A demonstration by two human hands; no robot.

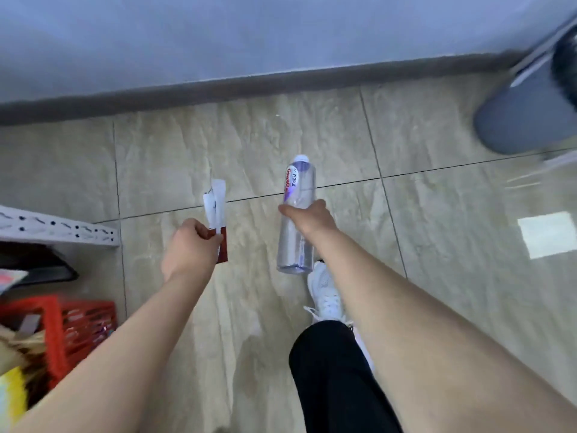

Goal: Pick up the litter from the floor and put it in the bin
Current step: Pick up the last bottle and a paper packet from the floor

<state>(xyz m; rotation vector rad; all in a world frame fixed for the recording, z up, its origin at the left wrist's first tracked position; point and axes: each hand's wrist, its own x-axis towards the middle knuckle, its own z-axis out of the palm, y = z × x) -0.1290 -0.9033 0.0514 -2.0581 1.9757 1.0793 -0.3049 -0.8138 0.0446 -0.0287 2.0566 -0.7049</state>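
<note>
My left hand (190,245) is closed around thin white-and-red wrappers (217,210), which stick up from my fingers above the tiled floor. My right hand (307,215) grips a clear plastic bottle (296,214) around its middle; the bottle has a white cap and a purple-and-red label and points away from me. A grey bin (524,120) with a dark opening stands at the far right by the wall, well beyond the bottle. My white shoe (326,295) and black trouser leg show below my right forearm.
A red plastic basket (78,323) with items in it sits at the lower left. A white perforated metal shelf frame (59,231) juts out above it. A grey skirting (249,85) runs along the pale wall ahead. A bright window reflection lies on the floor tiles (549,234).
</note>
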